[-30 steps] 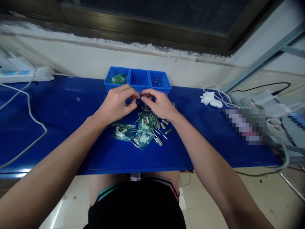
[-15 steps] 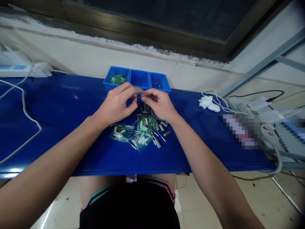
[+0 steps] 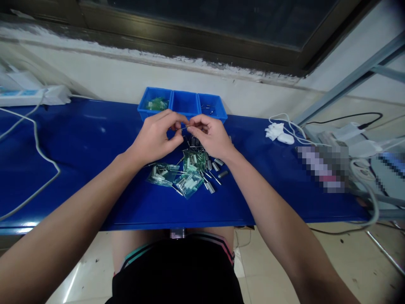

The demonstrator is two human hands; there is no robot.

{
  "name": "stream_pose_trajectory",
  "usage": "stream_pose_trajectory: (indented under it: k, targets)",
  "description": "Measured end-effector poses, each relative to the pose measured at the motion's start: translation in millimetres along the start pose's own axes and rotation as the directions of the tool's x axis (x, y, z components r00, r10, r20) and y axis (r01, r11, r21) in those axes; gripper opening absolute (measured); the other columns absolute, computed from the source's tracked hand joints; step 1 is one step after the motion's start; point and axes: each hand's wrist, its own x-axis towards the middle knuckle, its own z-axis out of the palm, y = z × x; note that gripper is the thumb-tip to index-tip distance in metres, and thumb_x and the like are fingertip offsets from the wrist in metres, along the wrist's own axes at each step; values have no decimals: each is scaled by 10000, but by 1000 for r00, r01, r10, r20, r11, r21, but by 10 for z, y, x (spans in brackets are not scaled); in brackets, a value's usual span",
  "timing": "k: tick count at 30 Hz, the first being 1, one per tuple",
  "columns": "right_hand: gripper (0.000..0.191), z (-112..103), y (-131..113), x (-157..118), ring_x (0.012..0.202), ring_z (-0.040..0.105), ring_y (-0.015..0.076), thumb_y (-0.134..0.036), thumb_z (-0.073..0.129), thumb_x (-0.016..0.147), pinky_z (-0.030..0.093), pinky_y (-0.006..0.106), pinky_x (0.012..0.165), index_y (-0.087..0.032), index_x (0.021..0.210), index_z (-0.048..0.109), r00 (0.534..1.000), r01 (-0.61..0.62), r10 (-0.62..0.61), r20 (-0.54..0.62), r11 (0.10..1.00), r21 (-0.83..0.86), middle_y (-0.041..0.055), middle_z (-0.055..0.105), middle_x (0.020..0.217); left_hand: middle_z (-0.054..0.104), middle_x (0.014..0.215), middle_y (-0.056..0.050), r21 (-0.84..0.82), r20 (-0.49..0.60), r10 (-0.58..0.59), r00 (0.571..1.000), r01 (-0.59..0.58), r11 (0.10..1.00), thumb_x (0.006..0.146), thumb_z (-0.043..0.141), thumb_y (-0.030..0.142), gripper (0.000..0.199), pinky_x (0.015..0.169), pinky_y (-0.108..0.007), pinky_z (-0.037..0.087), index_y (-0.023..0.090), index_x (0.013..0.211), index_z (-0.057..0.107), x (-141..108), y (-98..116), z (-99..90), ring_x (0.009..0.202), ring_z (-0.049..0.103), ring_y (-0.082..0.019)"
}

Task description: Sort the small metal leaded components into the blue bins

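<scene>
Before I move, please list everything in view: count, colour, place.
table: one, blue, centre
bins: three, blue, table's back
plastic packets: several, green, pile and left bin
metal cylinders: several, grey, pile
metal rods: several, silver, pile
thin rod: one, colour unclear, fingertips
tissue: one, white, right
rounded case: one, white, beside tissue
power strip: one, white, left
cables: several, mostly white, sides
blurred item: one, pinkish, right
window: one, dark, behind
left hand, right hand: one each, bare, around rod

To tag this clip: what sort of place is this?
Perhaps a makeshift workbench corner indoors: blue bins, small bags and metal parts on a table beneath a window.
</scene>
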Motion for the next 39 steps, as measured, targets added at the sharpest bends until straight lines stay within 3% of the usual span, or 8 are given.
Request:
stream_pose_trajectory:
  k: [5, 10, 12, 16, 20, 24, 31, 39]
  targets:
    - [56, -36, -24, 13, 884, 653, 157, -297, 714, 975, 535, 315, 862, -244, 961, 718, 999, 12, -11, -41, 999, 37, 7, 717, 978, 728, 1115, -93, -5, -5, -18, 1000, 18, 1000, 1044, 521, 346, 347, 942, -421, 573, 217, 1340, 648, -17, 3, -12, 1020, 700, -261]
    - [216, -150, -130, 28, 849, 656, 136, -464, 800, 941, 532, 261, 755, -276, 1022, 731, 969, -132, 154, -192, 983, 125, 1, 690, 942, 717, 1232, -118, -69, -36, -82, 996, 79, 994, 1103, 471, 482, 481, 925, -401, 584, 215, 1494, 552, -6, -32, 5, 1053, 711, -267]
    - [287, -196, -149, 41, 771, 639, 114, -543, 804, 929, 493, 238, 663, -290, 1034, 720, 938, -184, 233, -255, 962, 201, -11, 672, 898, 735, 1199, -114, -46, 18, -94, 995, 95, 994, 1093, 485, 488, 462, 966, -417, 581, 200, 1427, 624, -7, -72, 30, 1058, 712, -272]
    - [367, -301, -83, 78, 513, 459, 70, -617, 754, 949, 351, 235, 485, -264, 926, 656, 871, -302, 399, -288, 895, 327, -48, 574, 711, 757, 1201, -136, 65, 262, -56, 964, 41, 997, 1054, 535, 467, 424, 1042, -505, 553, 184, 1287, 747, -38, -173, 103, 1120, 701, -329]
    - [344, -392, 39, 101, 411, 274, 46, -450, 675, 1020, 205, 226, 399, -228, 785, 558, 802, -380, 529, -276, 810, 447, -82, 454, 585, 762, 1268, -131, 131, 400, -68, 914, 17, 991, 1038, 564, 410, 370, 1039, -546, 542, 211, 1250, 791, -66, -219, 156, 1159, 688, -352]
    - [303, -413, 86, 107, 393, 290, 27, -299, 600, 1044, 161, 198, 383, -200, 759, 568, 746, -413, 599, -292, 759, 503, -78, 476, 576, 774, 1246, -125, 149, 422, -80, 903, 18, 989, 1035, 555, 372, 347, 990, -537, 561, 212, 1207, 809, -49, -208, 158, 1151, 700, -355]
    - [262, -388, 131, 119, 403, 392, 33, -309, 654, 1013, 180, 185, 369, -184, 786, 618, 731, -448, 610, -306, 767, 458, -47, 567, 598, 796, 1134, -102, 170, 406, -72, 911, 2, 985, 1012, 526, 283, 287, 907, -447, 565, 205, 1073, 795, -27, -205, 166, 1030, 733, -299]
    - [248, -368, 168, 133, 393, 402, 31, -281, 651, 1019, 198, 176, 366, -174, 796, 629, 742, -441, 595, -309, 780, 443, -38, 589, 597, 807, 1027, -79, 197, 407, -112, 906, 33, 980, 978, 541, 233, 287, 829, -415, 551, 194, 1104, 796, -2, -155, 159, 953, 750, -294]
